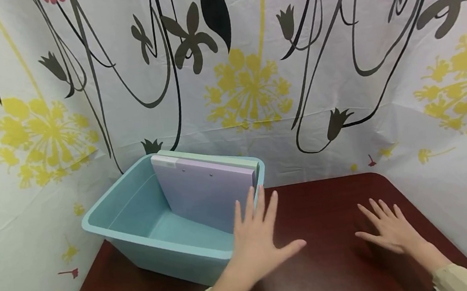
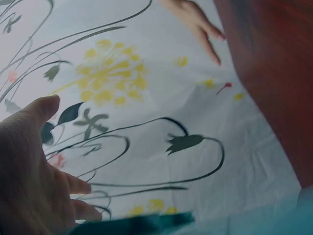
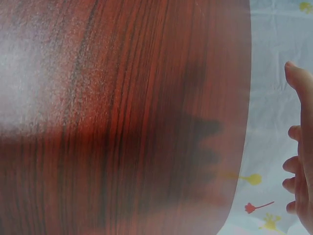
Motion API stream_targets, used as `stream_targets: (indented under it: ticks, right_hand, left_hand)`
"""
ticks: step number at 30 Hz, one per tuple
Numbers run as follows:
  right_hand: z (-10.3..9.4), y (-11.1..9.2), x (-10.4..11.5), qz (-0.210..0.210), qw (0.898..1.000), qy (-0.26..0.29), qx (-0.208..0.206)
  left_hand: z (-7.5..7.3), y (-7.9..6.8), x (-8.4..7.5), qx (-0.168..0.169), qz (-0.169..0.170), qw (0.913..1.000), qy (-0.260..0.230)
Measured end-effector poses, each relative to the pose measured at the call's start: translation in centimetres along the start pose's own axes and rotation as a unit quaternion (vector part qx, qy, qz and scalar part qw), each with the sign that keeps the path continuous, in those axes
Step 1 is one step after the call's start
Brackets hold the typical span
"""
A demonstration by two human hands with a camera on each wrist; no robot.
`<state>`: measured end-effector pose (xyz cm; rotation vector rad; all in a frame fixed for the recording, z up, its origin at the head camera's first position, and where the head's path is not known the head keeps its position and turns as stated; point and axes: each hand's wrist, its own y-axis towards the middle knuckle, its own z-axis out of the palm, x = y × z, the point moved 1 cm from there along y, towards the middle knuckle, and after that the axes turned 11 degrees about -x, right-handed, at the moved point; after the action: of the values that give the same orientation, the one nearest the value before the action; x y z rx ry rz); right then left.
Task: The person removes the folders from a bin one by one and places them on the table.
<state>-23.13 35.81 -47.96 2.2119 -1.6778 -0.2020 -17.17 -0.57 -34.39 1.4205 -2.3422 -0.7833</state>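
My left hand (image 1: 255, 241) is raised with fingers spread, overlapping the right end of a light blue plastic bin (image 1: 172, 253) in the head view. Leaning upright inside the bin, at its back right, are a lilac folder or file case (image 1: 208, 187) and a pale green one (image 1: 208, 155) behind it. Out over the right part of the table, my right hand (image 1: 387, 228) has its fingers spread and holds nothing. In the left wrist view the left hand (image 2: 34, 171) also shows nothing in its grasp. The right hand (image 3: 303, 147) appears at the edge of its own wrist view.
A dark reddish-brown wooden table (image 1: 316, 261) carries the bin on its left side. Behind and to both sides hangs a white sheet (image 1: 269, 156) printed with flowers, close against the table's edges. The table's far right corner is rounded.
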Motion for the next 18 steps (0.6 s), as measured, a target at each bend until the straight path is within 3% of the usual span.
stream_targets:
  ticks: [6, 11, 14, 18]
  right_hand:
    - [0.0, -0.3, 0.0, 0.001, 1.0, 0.009, -0.002]
    - [0.2, -0.1, -0.1, 0.003, 1.0, 0.009, 0.005]
    - [0.2, 0.0, -0.1, 0.001, 1.0, 0.008, 0.005]
    - [0.4, 0.0, -0.2, 0.002, 1.0, 0.01, 0.005]
  left_hand:
    - [-1.7, -0.8, 3.1, 0.012, -0.027, 0.9991, -0.03]
    - [-2.6, -1.5, 6.8, -0.064, -0.028, 0.993, -0.095]
    - [-2.9, -2.0, 9.2, -0.11, -0.021, 0.9892, -0.095]
    - [-3.2, -3.1, 11.7, -0.123, -0.025, 0.9887, -0.082]
